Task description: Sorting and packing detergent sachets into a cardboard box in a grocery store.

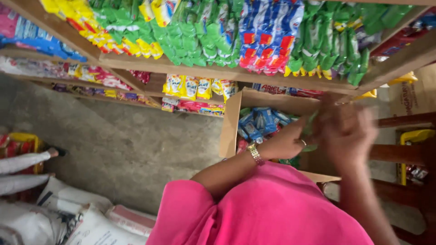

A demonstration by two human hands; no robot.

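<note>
- Left hand, gold-toned watch at the wrist, is raised over an open brown cardboard box — fingers closed around the edge of a small green sachet that shows between the two hands.
- Right hand is blurred with motion, just beside the left and touching or nearly touching the same green sachet; whether it is clenched or loose I cannot tell.
- The cardboard box sits below the wooden shelf, flaps up. Inside: a cluster of blue sachets, with some green and pink packets under them.
- Shelf above is already thick with hanging strips of green sachets, blue-and-red ones and yellow ones; lower shelves carry yellow packets.
- Judgement on progress: shelf looks largely stocked, yet the box holds plenty of packets — the handling looks somewhere mid-way, with much of the box left.
- Lower left: white sacks on the grey concrete floor.
</note>
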